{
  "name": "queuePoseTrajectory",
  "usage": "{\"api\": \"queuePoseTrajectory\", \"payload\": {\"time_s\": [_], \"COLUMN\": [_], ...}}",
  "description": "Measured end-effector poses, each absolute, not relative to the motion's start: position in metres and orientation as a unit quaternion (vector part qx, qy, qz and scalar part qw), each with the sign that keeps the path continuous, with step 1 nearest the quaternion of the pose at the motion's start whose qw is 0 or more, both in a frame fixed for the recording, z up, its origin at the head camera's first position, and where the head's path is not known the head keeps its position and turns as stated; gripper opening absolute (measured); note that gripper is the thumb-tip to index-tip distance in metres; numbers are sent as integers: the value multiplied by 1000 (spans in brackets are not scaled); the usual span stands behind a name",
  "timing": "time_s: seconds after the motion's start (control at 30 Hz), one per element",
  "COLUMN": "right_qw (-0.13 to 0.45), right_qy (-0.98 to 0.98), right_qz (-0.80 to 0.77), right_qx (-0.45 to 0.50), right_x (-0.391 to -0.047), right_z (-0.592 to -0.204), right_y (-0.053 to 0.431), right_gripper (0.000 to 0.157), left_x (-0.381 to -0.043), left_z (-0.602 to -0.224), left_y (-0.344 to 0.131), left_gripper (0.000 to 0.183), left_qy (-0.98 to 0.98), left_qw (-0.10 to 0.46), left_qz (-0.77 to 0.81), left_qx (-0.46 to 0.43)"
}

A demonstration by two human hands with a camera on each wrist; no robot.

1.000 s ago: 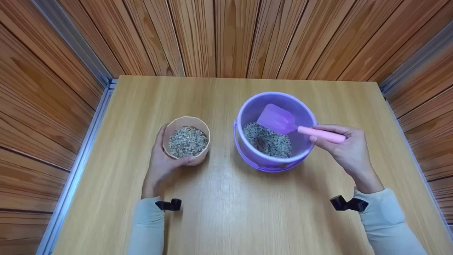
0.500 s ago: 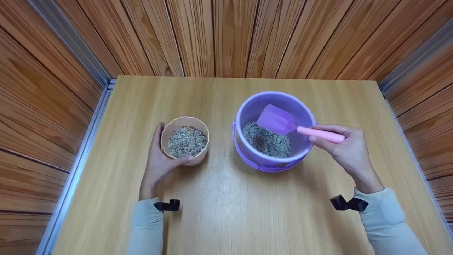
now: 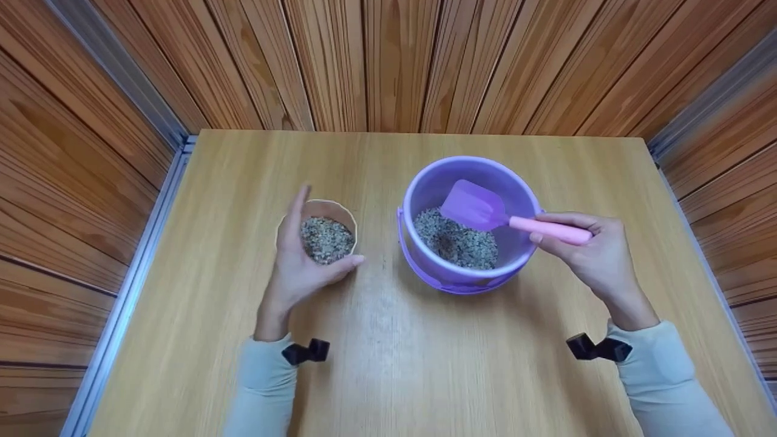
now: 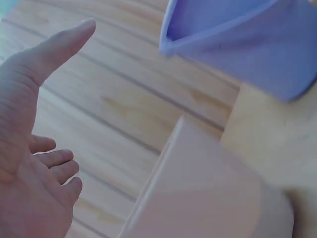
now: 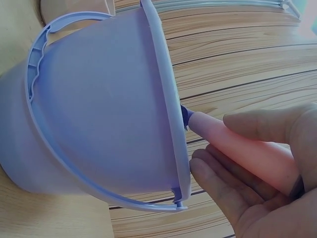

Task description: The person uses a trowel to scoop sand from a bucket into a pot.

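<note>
My left hand (image 3: 294, 267) hovers over a peach-coloured faceted cup (image 4: 213, 193), its index finger extended and thumb spread. Grey-brown grit (image 3: 331, 240) fills much of the cup, and the hand covers the left part of its rim. In the left wrist view the palm and fingers stand apart from the cup wall. With its fingers round the pink handle, my right hand (image 3: 598, 255) grips a toy shovel (image 3: 476, 205). The shovel's purple blade sits inside the mouth of a purple bucket (image 5: 104, 104), above more grit (image 3: 464, 252) with a hollow in it.
Cup and bucket stand side by side on a light wooden table (image 3: 388, 352), a gap between them. The bucket's carrying handle (image 5: 54, 139) hangs down against its side. Wood-plank walls (image 3: 394, 67) and metal rails (image 3: 130, 261) border the table.
My left hand has let go of the cup, lifted and shifted right over its rim. The cup stays in place. My right hand and the shovel have hardly moved.
</note>
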State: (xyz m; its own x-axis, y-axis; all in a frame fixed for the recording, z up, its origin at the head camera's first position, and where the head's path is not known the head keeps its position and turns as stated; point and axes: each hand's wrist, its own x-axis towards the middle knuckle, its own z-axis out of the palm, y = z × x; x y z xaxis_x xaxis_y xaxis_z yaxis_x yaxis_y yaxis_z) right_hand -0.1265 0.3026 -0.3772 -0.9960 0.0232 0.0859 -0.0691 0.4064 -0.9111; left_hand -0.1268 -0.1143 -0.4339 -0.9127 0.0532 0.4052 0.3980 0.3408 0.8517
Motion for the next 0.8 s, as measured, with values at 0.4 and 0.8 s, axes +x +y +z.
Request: {"api": "queuePoseTrajectory", "payload": {"time_s": [0.4,0.8], "right_qw": [37,34], "right_qy": [-841,-838], "right_qz": [540,544], "right_qx": [15,19], "right_x": [-125,-124], "right_z": [-379,-379], "right_y": [304,304], "right_gripper": [39,39], "left_x": [-138,-162], "left_z": [-435,-442], "left_y": [-49,-16], "left_gripper": [137,146], "left_qy": [-818,-807], "left_qw": [21,-44], "left_qz": [-550,-567], "left_qx": [-168,-157]}}
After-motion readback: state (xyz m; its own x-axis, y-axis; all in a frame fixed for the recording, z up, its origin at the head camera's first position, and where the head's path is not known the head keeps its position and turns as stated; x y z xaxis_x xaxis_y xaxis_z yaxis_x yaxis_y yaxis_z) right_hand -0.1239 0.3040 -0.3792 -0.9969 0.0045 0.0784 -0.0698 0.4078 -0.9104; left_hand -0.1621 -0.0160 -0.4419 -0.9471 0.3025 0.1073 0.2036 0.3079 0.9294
